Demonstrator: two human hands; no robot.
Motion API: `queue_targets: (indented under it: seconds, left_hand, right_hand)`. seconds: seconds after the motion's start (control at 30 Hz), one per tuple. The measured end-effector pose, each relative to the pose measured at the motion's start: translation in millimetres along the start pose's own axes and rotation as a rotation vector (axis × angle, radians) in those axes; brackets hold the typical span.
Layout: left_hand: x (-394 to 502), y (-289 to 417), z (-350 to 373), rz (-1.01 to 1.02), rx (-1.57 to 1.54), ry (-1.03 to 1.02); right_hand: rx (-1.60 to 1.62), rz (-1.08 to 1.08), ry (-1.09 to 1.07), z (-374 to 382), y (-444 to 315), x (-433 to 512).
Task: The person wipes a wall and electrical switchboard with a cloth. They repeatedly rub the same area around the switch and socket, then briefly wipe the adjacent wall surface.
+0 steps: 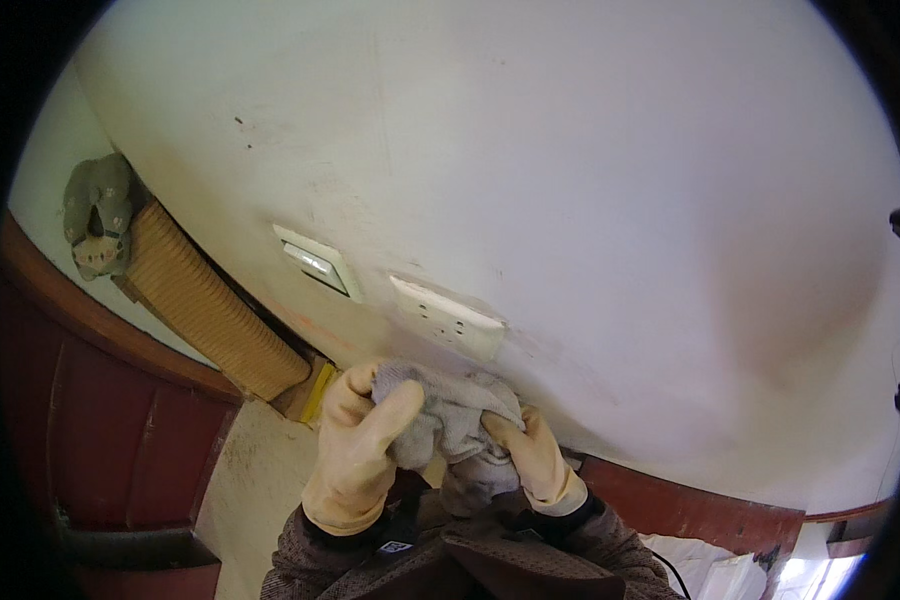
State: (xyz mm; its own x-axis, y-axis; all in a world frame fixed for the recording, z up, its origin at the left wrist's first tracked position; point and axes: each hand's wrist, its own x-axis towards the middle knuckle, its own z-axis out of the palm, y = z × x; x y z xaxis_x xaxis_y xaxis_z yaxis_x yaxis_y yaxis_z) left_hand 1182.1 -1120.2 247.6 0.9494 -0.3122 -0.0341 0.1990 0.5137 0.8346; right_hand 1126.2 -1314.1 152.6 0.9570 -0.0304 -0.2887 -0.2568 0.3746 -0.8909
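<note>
Both of my hands wear pale rubber gloves. A crumpled grey cloth (450,412) hangs between them, in front of my chest. My left hand (356,450) grips the cloth's left end, its thumb lying across the front. On the right side, my right hand (536,457) pinches the cloth with thumb and fingers, and a loose fold droops below. Just beyond the cloth, a white socket plate (448,319) is mounted on the wall. Up and left of it sits a white switch plate (316,262) with a dark-edged rocker.
The pale wall (570,187) bears smudges and scuffs. At left, a ribbed tan scratching board (217,300) leans along the wall, topped by a grey neck pillow (99,214). A dark red panelled door (120,435) stands lower left. White sheeting (701,562) lies lower right.
</note>
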Motion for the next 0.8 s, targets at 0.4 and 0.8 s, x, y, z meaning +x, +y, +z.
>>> queue_targets:
  seconds: [0.4, 0.8]
  left_hand:
    - [46.9, -41.4, 26.9, 1.045, 1.289, 0.185]
    - [53.7, -57.6, 24.0, 1.193, 1.271, 0.043]
  right_hand:
    - [-0.207, -0.035, -0.238, -5.7, -8.4, 9.7]
    - [-0.184, 0.014, -0.161, -27.0, -9.6, 6.1]
